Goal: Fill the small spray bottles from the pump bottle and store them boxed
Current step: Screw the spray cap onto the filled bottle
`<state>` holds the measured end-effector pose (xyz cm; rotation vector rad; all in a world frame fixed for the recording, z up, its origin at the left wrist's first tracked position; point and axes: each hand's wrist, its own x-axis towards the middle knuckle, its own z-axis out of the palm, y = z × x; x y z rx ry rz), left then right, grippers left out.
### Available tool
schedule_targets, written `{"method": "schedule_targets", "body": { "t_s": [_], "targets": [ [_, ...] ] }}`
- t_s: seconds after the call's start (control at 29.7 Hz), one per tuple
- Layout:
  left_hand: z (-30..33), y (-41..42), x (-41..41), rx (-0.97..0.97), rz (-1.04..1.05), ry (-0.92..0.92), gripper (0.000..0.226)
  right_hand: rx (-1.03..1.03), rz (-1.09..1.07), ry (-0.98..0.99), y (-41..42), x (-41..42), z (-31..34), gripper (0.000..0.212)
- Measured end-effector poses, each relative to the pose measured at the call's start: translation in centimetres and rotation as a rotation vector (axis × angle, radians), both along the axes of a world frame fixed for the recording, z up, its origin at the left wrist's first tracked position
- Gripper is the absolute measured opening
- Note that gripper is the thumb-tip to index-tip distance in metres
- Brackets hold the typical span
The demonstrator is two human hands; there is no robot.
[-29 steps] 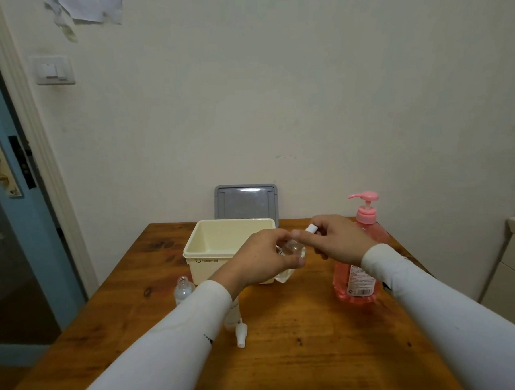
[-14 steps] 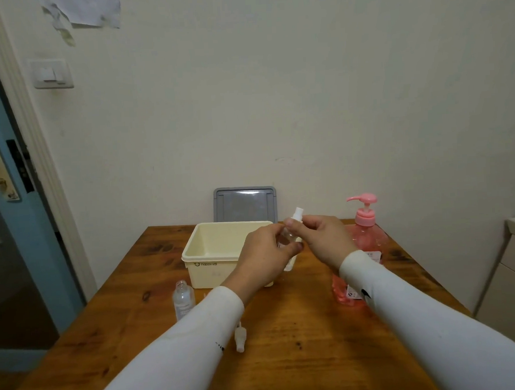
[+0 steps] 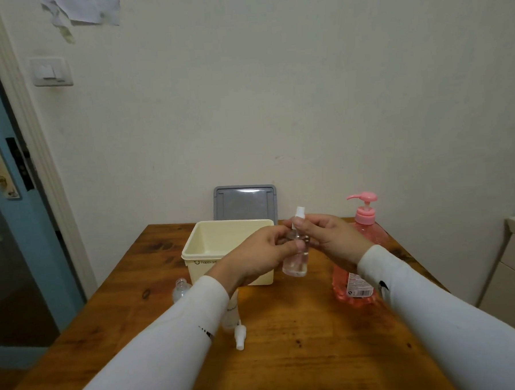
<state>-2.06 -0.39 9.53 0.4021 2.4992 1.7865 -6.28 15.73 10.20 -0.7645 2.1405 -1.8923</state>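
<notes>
While left hand (image 3: 263, 252) pinches clear spray bottle (image 3: 296, 260) at its shoulder, right hand (image 3: 331, 238) pinches white sprayer top (image 3: 299, 215); both raised near table's (image 3: 303, 356) far edge, before cream box (image 3: 223, 244).

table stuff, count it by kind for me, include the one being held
small spray bottles: 3 (held one, open one, one partly hidden behind the left sleeve)
loose spray heads: 1
pump bottles: 1
boxes: 1
lids: 1
total: 7

On the table (image 3: 288, 357), box (image 3: 205, 251) left of pump bottle (image 3: 363, 249), lid (image 3: 244, 201) behind.
</notes>
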Motion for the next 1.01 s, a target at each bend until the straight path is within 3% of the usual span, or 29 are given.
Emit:
{"method": "schedule_targets", "body": {
  "t_s": [0.44, 0.61, 0.77, 1.01],
  "targets": [
    [-1.7, 1.0, -0.4, -0.148, 0.219, 0.164, 0.032, 0.261, -0.333, 0.291, -1.6, 0.3, -1.1, 0.033],
    [-2.5, 1.1, -0.8, -0.207, 0.271, 0.154, 0.038, 0.238, -0.306, 0.267, -1.8, 0.3, -2.2, 0.030],
    [-4.2, 1.2, -0.6, -0.139, 0.262, 0.094, 0.035, 0.313, -0.240, 0.220, -1.4, 0.3, -3.5, 0.028],
    [-6.6, 1.9, -1.1, -0.104, 0.310, 0.024, 0.031, 0.280, -0.210, 0.124, -0.6, 0.8, -4.8, 0.038]
  ]
}}
